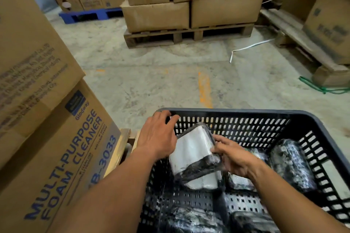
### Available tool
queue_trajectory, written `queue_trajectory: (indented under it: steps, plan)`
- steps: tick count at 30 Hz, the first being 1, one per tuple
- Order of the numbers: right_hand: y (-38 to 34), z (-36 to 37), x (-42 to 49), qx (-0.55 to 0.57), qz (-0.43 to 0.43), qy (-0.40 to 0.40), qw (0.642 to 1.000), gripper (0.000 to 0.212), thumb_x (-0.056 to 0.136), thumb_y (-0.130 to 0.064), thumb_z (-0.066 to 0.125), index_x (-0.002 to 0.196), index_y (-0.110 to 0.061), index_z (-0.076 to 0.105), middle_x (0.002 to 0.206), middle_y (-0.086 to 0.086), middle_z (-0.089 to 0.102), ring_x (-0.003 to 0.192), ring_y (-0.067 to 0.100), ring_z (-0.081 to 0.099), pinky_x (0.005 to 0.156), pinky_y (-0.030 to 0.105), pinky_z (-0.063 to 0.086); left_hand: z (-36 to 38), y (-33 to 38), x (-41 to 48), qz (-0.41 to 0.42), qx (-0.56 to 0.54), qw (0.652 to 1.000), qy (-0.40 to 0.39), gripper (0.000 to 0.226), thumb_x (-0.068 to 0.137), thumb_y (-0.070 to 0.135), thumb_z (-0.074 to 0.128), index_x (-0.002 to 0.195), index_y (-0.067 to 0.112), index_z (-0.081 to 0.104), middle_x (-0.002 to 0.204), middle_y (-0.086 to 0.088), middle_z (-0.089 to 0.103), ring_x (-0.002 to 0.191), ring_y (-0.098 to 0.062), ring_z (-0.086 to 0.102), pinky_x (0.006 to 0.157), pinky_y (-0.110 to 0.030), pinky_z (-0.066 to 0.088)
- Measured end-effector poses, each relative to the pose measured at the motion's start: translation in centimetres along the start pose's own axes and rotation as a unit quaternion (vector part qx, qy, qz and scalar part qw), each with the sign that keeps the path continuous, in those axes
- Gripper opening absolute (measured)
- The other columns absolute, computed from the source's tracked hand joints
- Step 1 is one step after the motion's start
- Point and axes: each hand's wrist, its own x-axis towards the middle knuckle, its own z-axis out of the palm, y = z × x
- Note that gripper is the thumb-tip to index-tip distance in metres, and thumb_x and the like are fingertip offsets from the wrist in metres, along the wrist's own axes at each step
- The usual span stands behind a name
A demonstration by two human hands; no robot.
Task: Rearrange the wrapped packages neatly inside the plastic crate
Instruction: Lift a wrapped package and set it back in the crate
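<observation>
Item: white-and-black wrapped package [193, 153], held tilted above the black plastic crate [246, 114]. Right hand [234, 159] pinches its right edge, fingers curled; left hand [159, 134] lies straight-fingered against the opposite edge. Below and right of the grip: other wrapped packages [291, 164]. Risk: the slick film could slip from the one-sided pinch, so the package lands askew.

Left hand [159, 138] and right hand [234, 159] on one wrapped package [191, 151] above other packages [291, 164] in the black crate [246, 112].

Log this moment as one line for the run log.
stage: rearranging | left hand: against wrapped package | right hand: grips same package | crate: other packages inside
</observation>
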Motion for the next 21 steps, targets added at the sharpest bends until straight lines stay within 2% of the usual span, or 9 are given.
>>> queue_trajectory:
  steps: [2,5,7,9,11,13,15,18,21]
  plan:
    - [-1.2,-1.3,-1.5,0.031,-0.023,-0.049,0.998,0.067,0.076,0.002,0.071,0.139,-0.015,0.056,0.134,0.031,0.063,0.100,0.043,0.070,0.076,0.057,0.063,0.0,1.1,0.4,-0.024,-0.106,0.994,-0.024,0.051,0.100,0.038,0.048,0.149,0.024,0.046,0.141,-0.003,0.053,0.129,-0.027,0.052,0.105,-0.041,0.045]
    - [-2.5,-2.5,-3.3,0.081,-0.064,-0.106,0.989,0.091,0.052,-0.002,0.090,0.136,-0.012,0.058,0.122,0.022,0.074,0.094,0.040,0.076,0.071,0.051,0.065,-0.1,2.5,1.1,-0.133,-0.283,0.949,-0.050,0.059,0.094,0.058,0.056,0.144,0.027,0.050,0.140,-0.003,0.049,0.128,-0.029,0.055,0.108,-0.044,0.046]
    - [-2.7,-2.7,-3.9,0.117,-0.079,-0.124,0.982,0.105,0.042,-0.001,0.096,0.139,-0.013,0.056,0.124,0.022,0.073,0.095,0.041,0.076,0.071,0.050,0.065,-0.6,2.7,1.2,-0.204,-0.374,0.900,-0.088,0.076,0.085,0.070,0.061,0.147,0.028,0.046,0.145,-0.003,0.045,0.131,-0.029,0.054,0.107,-0.048,0.050]
    - [-2.4,-2.6,-3.8,0.148,-0.087,-0.129,0.977,0.112,0.045,0.002,0.095,0.146,-0.018,0.050,0.135,0.023,0.067,0.102,0.043,0.074,0.073,0.052,0.064,-1.4,2.3,1.1,-0.249,-0.482,0.825,-0.157,0.089,0.075,0.072,0.071,0.147,0.026,0.045,0.142,-0.002,0.056,0.119,-0.027,0.063,0.089,-0.047,0.061]
    - [-2.3,-2.4,-3.5,0.153,-0.088,-0.144,0.974,0.111,0.052,0.003,0.092,0.149,-0.022,0.046,0.144,0.025,0.059,0.112,0.046,0.069,0.081,0.055,0.063,-1.8,1.7,0.7,-0.255,-0.563,0.756,-0.215,0.093,0.067,0.063,0.083,0.145,0.025,0.050,0.132,-0.001,0.071,0.109,-0.026,0.072,0.091,-0.050,0.062]
    - [-2.5,-2.0,-3.3,0.124,-0.085,-0.142,0.978,0.099,0.058,-0.009,0.094,0.146,-0.020,0.051,0.144,0.027,0.059,0.115,0.045,0.067,0.087,0.057,0.060,-2.2,0.8,0.6,-0.239,-0.621,0.719,-0.203,0.074,0.076,0.042,0.086,0.142,0.024,0.058,0.124,-0.004,0.078,0.111,-0.030,0.075,0.100,-0.055,0.058]
    - [-3.0,-1.7,-3.1,0.065,-0.092,-0.082,0.990,0.089,0.060,-0.031,0.095,0.139,-0.014,0.058,0.139,0.025,0.063,0.113,0.038,0.068,0.087,0.054,0.059,-2.8,0.0,0.5,-0.211,-0.673,0.684,-0.187,0.052,0.090,0.018,0.079,0.139,0.024,0.062,0.123,-0.009,0.078,0.113,-0.034,0.074,0.097,-0.049,0.060]
    - [-3.8,-1.1,-3.0,-0.008,-0.126,-0.019,0.992,0.070,0.060,-0.030,0.092,0.123,-0.017,0.066,0.132,0.020,0.064,0.106,0.033,0.068,0.080,0.047,0.059,-3.0,-1.3,0.5,-0.177,-0.692,0.669,-0.208,0.056,0.088,0.014,0.080,0.139,0.031,0.064,0.125,-0.011,0.077,0.115,-0.035,0.073,0.099,-0.046,0.059]
    - [-3.9,0.1,-3.0,-0.086,-0.107,-0.042,0.990,0.067,0.066,-0.012,0.091,0.127,-0.021,0.065,0.122,0.018,0.072,0.100,0.036,0.072,0.084,0.051,0.060,-2.8,-1.0,0.5,-0.171,-0.644,0.713,-0.218,0.071,0.075,0.021,0.092,0.140,0.033,0.066,0.123,-0.008,0.079,0.110,-0.031,0.076,0.095,-0.041,0.060]
